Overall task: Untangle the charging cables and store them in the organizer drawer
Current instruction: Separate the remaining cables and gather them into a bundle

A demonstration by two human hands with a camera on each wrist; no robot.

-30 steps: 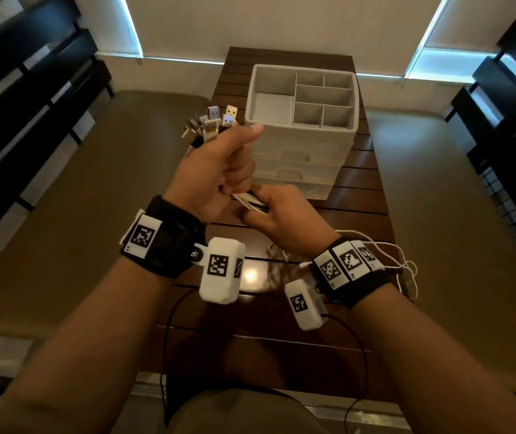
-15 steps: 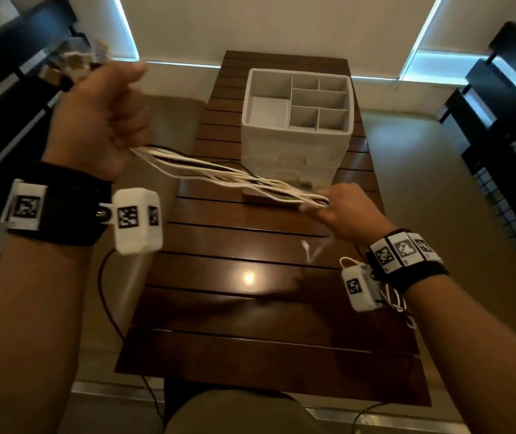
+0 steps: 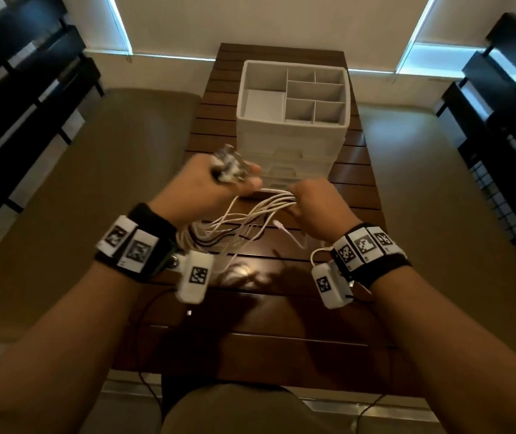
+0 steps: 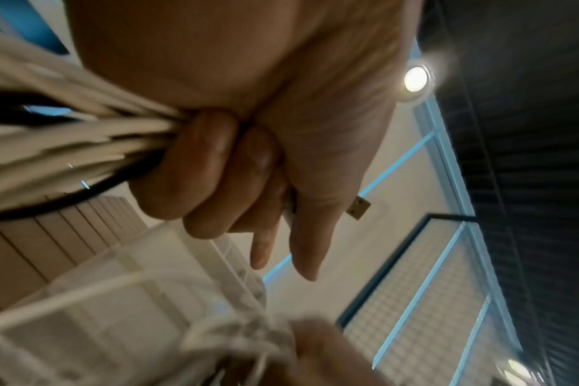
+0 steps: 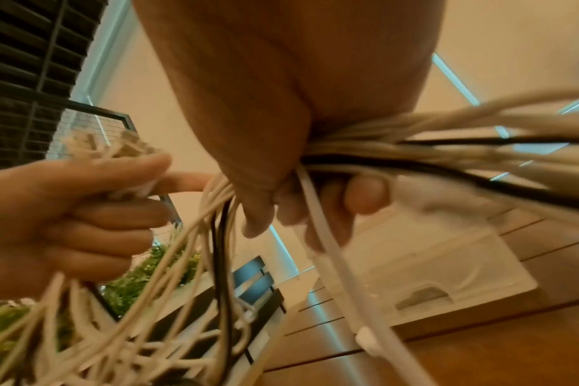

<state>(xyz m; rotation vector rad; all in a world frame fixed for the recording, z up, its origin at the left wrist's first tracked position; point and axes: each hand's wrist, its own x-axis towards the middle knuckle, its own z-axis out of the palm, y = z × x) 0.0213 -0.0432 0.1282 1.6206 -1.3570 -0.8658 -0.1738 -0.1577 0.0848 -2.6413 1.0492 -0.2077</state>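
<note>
A bundle of white and black charging cables [image 3: 237, 220] sags in a loop between my two hands above the table. My left hand [image 3: 219, 183] grips the plug ends [image 3: 230, 166], which stick out above its fist; the left wrist view shows its fingers [image 4: 212, 167] curled round the cords [image 4: 66, 135]. My right hand [image 3: 310, 198] grips the same bundle further along, its fingers [image 5: 364, 193] wrapped round the cables [image 5: 446, 141]. The white organizer [image 3: 294, 98] with its drawers [image 3: 284, 170] stands just behind the hands.
The dark slatted wooden table [image 3: 281, 324] runs toward me from the organizer. Loose cable ends [image 3: 288, 234] trail onto it near my right wrist. Black slatted benches [image 3: 15, 98] flank both sides, with tan floor between.
My left hand has come down from the upper left to beside my right hand. The cables, stretched taut half a second ago, now hang slack in a loop.
</note>
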